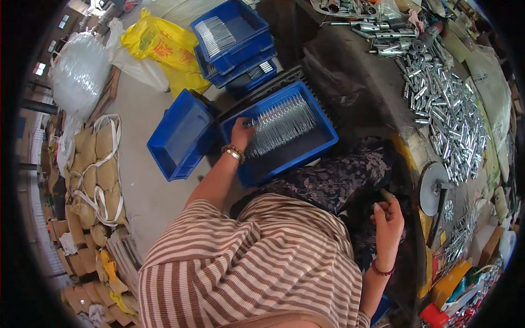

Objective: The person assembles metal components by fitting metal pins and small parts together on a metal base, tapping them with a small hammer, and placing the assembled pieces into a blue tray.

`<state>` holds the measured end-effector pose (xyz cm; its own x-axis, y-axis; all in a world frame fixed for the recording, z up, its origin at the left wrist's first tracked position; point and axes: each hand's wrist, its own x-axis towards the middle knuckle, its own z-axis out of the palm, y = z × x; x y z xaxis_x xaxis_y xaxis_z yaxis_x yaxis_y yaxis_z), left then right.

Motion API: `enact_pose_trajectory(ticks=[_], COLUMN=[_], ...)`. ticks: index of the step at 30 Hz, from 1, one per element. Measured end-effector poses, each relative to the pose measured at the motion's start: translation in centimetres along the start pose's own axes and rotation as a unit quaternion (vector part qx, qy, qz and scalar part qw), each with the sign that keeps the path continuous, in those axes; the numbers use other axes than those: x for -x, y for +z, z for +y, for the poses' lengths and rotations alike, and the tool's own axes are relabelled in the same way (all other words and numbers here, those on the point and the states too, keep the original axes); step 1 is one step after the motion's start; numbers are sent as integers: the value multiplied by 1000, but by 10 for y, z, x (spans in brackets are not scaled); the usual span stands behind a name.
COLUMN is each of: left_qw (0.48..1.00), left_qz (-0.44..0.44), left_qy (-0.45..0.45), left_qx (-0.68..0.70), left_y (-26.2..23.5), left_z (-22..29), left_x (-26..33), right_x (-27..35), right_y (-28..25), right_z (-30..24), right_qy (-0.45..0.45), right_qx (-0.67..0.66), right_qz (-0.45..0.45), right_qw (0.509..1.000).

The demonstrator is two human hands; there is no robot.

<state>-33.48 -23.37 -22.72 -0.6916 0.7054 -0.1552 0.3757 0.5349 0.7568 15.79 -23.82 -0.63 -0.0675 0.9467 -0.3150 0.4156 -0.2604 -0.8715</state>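
Observation:
A blue plastic tray (322, 146) rests in front of me, holding a neat bank of thin shiny metal rods (284, 123). My left hand (240, 134) reaches over the tray's left side, at the left end of the rods. Its fingers are bent together, and what lies in them is hidden. Beside my right thigh, my right hand (388, 221) hangs in the air with fingers curled in toward the thumb. Something pale brown shows at its fingertips, too small to name. A bracelet circles each wrist.
Another blue tray (183, 136) leans at the left. Stacked blue trays (257, 41) with metal parts stand behind, next to a yellow plastic bag (161, 41). On the right bench lie heaped metal tubes (448, 120) and a round metal disc (432, 188). Tan sacks (98, 169) line the far left.

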Motion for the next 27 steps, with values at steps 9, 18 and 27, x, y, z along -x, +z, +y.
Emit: enact_pose_trajectory(ticks=[9,18,27], left_qw=[989,980,819], left_qz=[19,-32,-137], left_qy=[65,196,557], left_qx=[-129,15,16], left_y=[21,33,141], left_z=[20,219,408], left_x=[-4,42,116], right_x=[7,11,23], right_y=[-5,-5,-20], right_z=[8,5,-12], right_qy=[-7,-70,-90], right_qx=[-10,20,64], right_qz=[42,18,62], right_qw=[999,997,992])
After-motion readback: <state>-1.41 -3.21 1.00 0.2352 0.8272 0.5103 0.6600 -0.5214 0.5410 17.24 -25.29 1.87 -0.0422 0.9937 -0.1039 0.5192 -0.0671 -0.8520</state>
